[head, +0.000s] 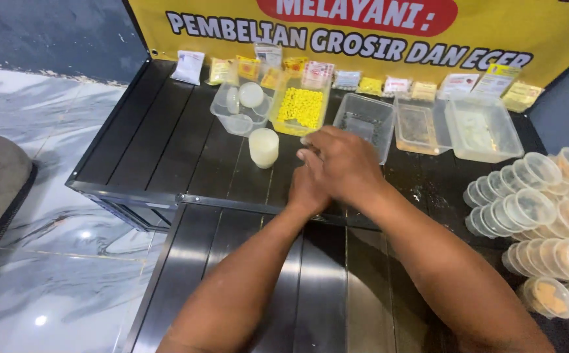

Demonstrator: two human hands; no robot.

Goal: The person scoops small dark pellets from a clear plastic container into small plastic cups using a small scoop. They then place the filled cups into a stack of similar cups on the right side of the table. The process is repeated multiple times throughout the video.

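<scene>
Dark slatted tabletop (186,150) below a yellow banner (546,39). Both hands meet mid-table: the right hand (343,163) curls over the left hand (307,191), hiding any contents, so I cannot tell their grip. A small lidded cup (263,147) stands just left; a tub of yellow pieces (301,108) sits behind.

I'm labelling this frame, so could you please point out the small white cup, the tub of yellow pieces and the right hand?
small white cup (263,147), head view, side wall.
tub of yellow pieces (301,108), head view, yellow contents.
right hand (340,163), head view, back of hand.
</scene>
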